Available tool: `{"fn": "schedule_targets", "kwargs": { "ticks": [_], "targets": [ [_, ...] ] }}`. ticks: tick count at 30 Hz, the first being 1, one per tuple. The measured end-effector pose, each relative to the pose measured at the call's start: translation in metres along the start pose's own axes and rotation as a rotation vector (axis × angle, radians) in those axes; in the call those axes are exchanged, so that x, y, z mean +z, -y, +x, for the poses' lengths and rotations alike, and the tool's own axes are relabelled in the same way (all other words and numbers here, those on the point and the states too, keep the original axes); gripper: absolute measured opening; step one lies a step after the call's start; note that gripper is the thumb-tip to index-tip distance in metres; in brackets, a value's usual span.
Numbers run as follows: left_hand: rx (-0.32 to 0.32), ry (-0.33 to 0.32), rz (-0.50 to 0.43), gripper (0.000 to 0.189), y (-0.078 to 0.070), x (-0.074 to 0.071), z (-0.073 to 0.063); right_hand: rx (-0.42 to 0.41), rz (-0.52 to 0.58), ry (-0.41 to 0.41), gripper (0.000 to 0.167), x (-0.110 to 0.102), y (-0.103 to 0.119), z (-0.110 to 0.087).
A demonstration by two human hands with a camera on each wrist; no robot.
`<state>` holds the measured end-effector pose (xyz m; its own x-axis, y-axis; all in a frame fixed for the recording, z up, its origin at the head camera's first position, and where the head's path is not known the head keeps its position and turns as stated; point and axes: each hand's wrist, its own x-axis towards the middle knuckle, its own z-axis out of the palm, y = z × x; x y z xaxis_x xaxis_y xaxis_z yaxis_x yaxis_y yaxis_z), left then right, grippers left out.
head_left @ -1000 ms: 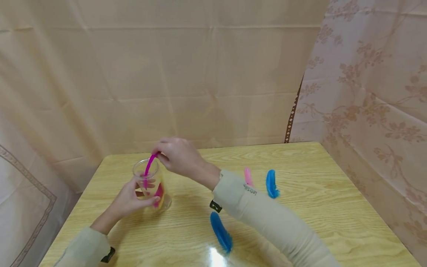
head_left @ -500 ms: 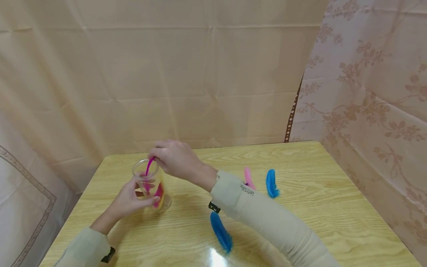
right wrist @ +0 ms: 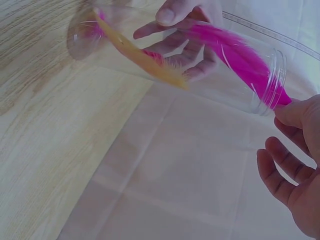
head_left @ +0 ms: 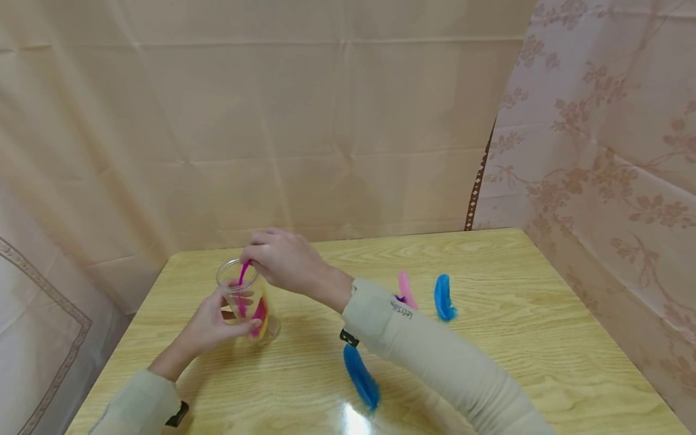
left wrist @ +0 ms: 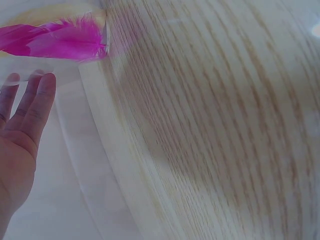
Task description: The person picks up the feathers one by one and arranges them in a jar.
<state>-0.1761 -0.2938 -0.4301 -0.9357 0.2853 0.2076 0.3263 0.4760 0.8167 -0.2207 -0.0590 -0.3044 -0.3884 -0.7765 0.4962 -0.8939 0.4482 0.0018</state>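
A clear jar [right wrist: 281, 75] stands on the table with its mouth up. My left hand [head_left: 212, 323] grips its side, thumb and fingers around the wall. Over the mouth, my right hand [head_left: 288, 263] pinches the end of a magenta feather [right wrist: 240, 60] between thumb and fingertips. Most of that feather hangs inside the jar, and its tip pokes out above the rim. Deeper in lie a yellow feather [right wrist: 142, 62] and another magenta feather [left wrist: 65, 40], seen through the wall. In the right wrist view, the other right fingers are loosely bent.
Right of the jar, a blue feather [head_left: 361, 377] lies near the front of the wooden table [head_left: 489, 362]. Farther back are a second blue feather [head_left: 444, 297] and a light pink feather [head_left: 405, 290], with a dark purple bit beside it, partly behind the right sleeve [head_left: 413, 338]. Cloth curtains [head_left: 348, 121] surround the table.
My right hand has moved slightly down and left, lowering the magenta feather further into the jar. The left hand and jar have stayed in place.
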Motion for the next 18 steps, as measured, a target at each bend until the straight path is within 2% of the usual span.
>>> {"fn": "schedule_targets", "kwargs": {
  "ticks": [18],
  "targets": [
    [0.021, 0.0, 0.009, 0.073, 0.0026, 0.0002, 0.0001, -0.004, 0.027, 0.011, 0.017, 0.0024, 0.0002, -0.0015]
  ]
}}
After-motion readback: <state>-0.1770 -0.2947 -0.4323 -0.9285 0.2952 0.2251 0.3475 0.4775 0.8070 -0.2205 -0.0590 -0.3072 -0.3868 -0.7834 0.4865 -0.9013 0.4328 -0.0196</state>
